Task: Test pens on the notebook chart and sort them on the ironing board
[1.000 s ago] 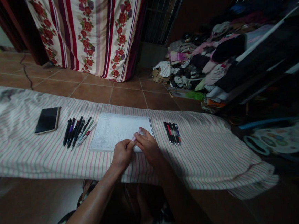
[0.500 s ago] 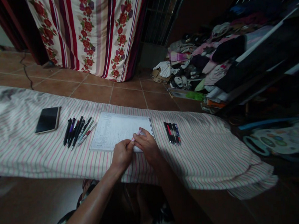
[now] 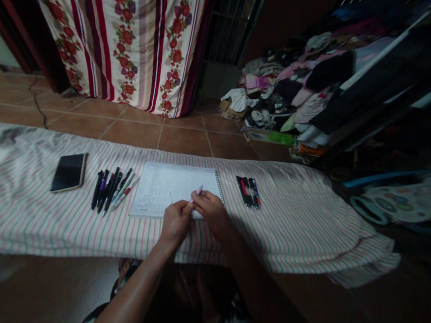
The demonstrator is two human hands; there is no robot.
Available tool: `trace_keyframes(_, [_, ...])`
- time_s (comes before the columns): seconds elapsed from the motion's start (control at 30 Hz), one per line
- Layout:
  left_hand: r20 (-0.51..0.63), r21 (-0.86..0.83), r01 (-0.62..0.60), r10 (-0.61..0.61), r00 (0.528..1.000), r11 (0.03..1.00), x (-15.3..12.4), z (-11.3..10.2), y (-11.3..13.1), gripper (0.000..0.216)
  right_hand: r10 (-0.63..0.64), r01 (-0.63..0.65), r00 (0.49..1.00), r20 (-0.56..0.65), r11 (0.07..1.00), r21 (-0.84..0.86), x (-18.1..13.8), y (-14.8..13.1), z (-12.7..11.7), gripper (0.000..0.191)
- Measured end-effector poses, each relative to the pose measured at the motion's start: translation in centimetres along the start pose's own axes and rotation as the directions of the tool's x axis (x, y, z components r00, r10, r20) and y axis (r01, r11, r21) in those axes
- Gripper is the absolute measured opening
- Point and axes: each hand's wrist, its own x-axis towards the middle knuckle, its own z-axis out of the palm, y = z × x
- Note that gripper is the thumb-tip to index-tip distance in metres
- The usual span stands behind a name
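Both hands meet above the lower right part of a spiral notebook, whose coil runs down its right side. Between them is a slim pale pink pen, its upper end sticking out past the fingers. My left hand pinches the lower end, which the fingers mostly hide. My right hand is closed around the pen's middle. Left of the notebook lies a loose bunch of pens, mostly black, with some light ones. On its right, several pens lie side by side.
A striped cloth covers the long narrow surface under everything. Toward its left end lies a dark-screened tablet or phone. Beyond are a tiled floor, a flowered curtain and a heap of clothes at the back right.
The pen has tilted more upright and shows more above the right fingers, which have curled in. My left hand has barely moved.
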Motion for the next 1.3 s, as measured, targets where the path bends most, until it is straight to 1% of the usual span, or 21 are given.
trace_keyframes(0.07, [0.0,-0.022,0.009,-0.009,1.0,1.0,0.0,0.0,0.0,0.037,-0.016,0.016,0.999,-0.035,1.0,-0.008,0.2,0.0,-0.1,0.032])
trace_keyframes(0.1, [0.001,-0.036,0.018,-0.018,1.0,0.999,0.1,0.0,-0.1,0.037,-0.012,0.012,1.0,-0.026,1.0,-0.001,0.3,-0.1,-0.3,0.033])
trace_keyframes(0.13, [0.004,-0.05,0.029,-0.028,1.0,0.998,0.1,0.1,-0.2,0.037,0.001,-0.001,1.0,0.001,1.0,0.011,0.4,-0.2,-0.4,0.034])
trace_keyframes(0.23, [0.012,-0.064,0.053,-0.053,0.999,0.997,0.1,0.1,-0.5,0.036,0.066,-0.075,0.989,0.133,0.995,0.059,0.4,-0.8,-0.8,0.035])
trace_keyframes(0.3, [0.002,-0.051,0.053,-0.053,0.999,0.997,0.1,0.1,-0.5,0.036,0.073,-0.088,0.982,0.173,0.993,0.081,0.3,-0.9,-0.9,0.033])
trace_keyframes(0.37, [-0.009,-0.03,0.042,-0.042,0.999,0.999,0.1,0.1,-0.3,0.035,0.044,-0.055,0.988,0.146,0.996,0.075,0.2,-0.7,-0.9,0.03])
trace_keyframes(0.43, [-0.008,-0.005,0.031,-0.031,0.999,1.0,0.0,0.1,-0.2,0.035,0.013,-0.016,0.996,0.084,0.999,0.033,0.1,-0.4,-0.8,0.028])
trace_keyframes(0.53, [0.006,0.017,0.039,-0.039,0.999,0.999,0.0,0.1,-0.1,0.035,-0.006,0.006,1.0,0.029,1.0,-0.024,0.1,-0.3,-0.8,0.03])
trace_keyframes(0.6, [0.009,0.024,0.046,-0.047,0.999,0.999,-0.1,0.1,-0.2,0.035,0.003,-0.003,0.999,0.042,1.0,-0.009,0.0,-0.6,-0.9,0.032])
trace_keyframes(0.7, [-0.003,0.05,0.055,-0.055,0.998,0.997,-0.1,0.1,-0.2,0.035,0.045,-0.055,0.992,0.121,0.995,0.086,-0.3,-1.1,-0.9,0.037])
trace_keyframes(0.77, [-0.011,0.078,0.049,-0.048,0.999,0.996,-0.1,0.1,-0.1,0.037,0.039,-0.057,0.989,0.14,0.991,0.12,-0.4,-1.3,-0.8,0.036])
trace_keyframes(0.87, [0.0,0.112,0.009,-0.009,1.0,0.994,-0.2,0.1,0.0,0.038,0.019,-0.02,0.999,0.04,0.999,0.035,-0.1,-0.8,-0.6,0.032])
trace_keyframes(0.93, [0.007,0.123,0.004,-0.004,1.0,0.992,-0.2,0.2,0.0,0.039,0.003,-0.003,1.0,-0.022,1.0,-0.011,0.2,-0.4,-0.6,0.035])
trace_keyframes(0.97, [0.004,0.121,0.011,-0.012,1.0,0.993,-0.1,0.2,0.0,0.039,-0.006,0.006,0.999,-0.034,1.0,-0.002,0.3,-0.3,-0.6,0.037])
trace_keyframes(1.0, [-0.003,0.115,0.022,-0.022,1.0,0.993,-0.1,0.2,-0.1,0.039,-0.009,0.01,1.0,-0.027,1.0,0.024,0.3,-0.3,-0.6,0.04])
trace_keyframes(1.07, [-0.015,0.098,0.04,-0.039,0.999,0.994,0.0,0.2,-0.2,0.038,-0.007,0.004,1.0,0.029,0.995,0.099,0.3,-0.3,-0.6,0.043])
trace_keyframes(1.13, [-0.027,0.085,0.045,-0.043,0.999,0.995,0.0,0.2,-0.2,0.038,0.007,-0.022,0.995,0.096,0.988,0.151,0.0,-0.4,-0.6,0.04])
trace_keyframes(1.2, [-0.028,0.09,0.04,-0.038,0.999,0.995,0.0,0.1,-0.1,0.038,0.017,-0.03,0.994,0.107,0.992,0.124,-0.1,-0.3,-0.6,0.032])
trace_keyframes(1.3, [-0.016,0.098,0.025,-0.023,1.0,0.995,-0.1,0.0,-0.1,0.036,0.023,-0.023,0.999,0.037,1.0,-0.005,-0.1,-0.1,-0.6,0.029])
